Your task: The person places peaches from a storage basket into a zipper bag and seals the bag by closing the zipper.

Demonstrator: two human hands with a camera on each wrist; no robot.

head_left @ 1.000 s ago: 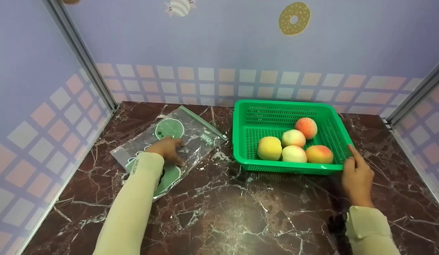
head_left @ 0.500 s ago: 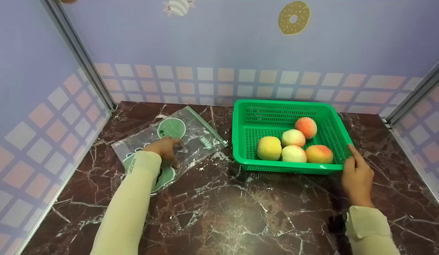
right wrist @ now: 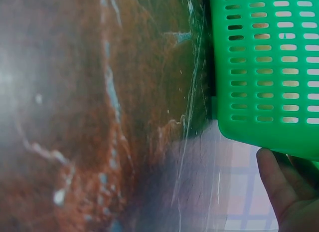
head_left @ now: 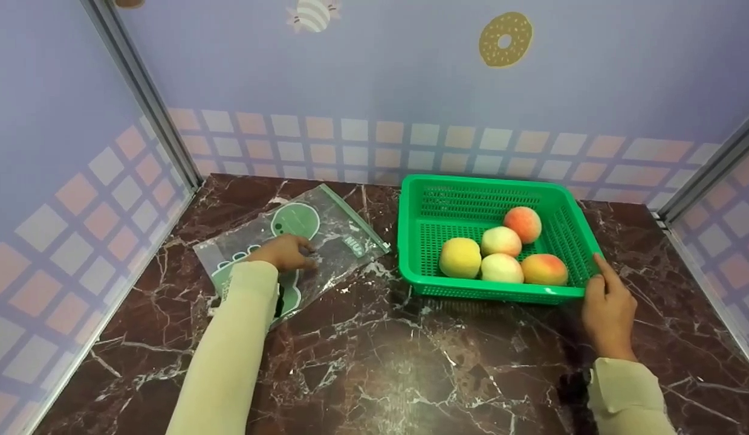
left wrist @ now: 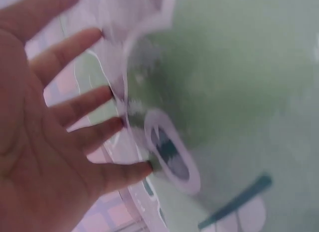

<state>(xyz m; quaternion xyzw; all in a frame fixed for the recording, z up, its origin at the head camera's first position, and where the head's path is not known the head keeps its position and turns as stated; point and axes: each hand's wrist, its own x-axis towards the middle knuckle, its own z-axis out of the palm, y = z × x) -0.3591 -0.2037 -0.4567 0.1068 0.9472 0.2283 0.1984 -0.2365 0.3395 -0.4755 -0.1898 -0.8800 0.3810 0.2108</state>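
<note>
My left hand [head_left: 283, 252] is spread over a clear zip bag [head_left: 341, 266] with green cartoon prints, which lies flat on the left of the table. In the left wrist view, the extended fingers [left wrist: 82, 108] reach to the bag's printed surface [left wrist: 224, 92]. At the right, my right hand [head_left: 610, 317] rests against the front right corner of a green plastic basket [head_left: 495, 291]. Its thumb [right wrist: 271, 174] touches the outside of that corner, and its index finger lies along the short side. Inside the basket sit several peaches [head_left: 502, 268], yellow, pale and red-orange.
Brown marbled tabletop [head_left: 404, 362] runs in front of both the bag and the basket. A lilac back wall [head_left: 398, 72] with a checked band rises behind them, and side panels [head_left: 78, 199] stand at left and right.
The bag has shifted slightly right and its lower part has drawn in under the left hand. The left fingers have moved a little over it. Right hand and basket stay in place.
</note>
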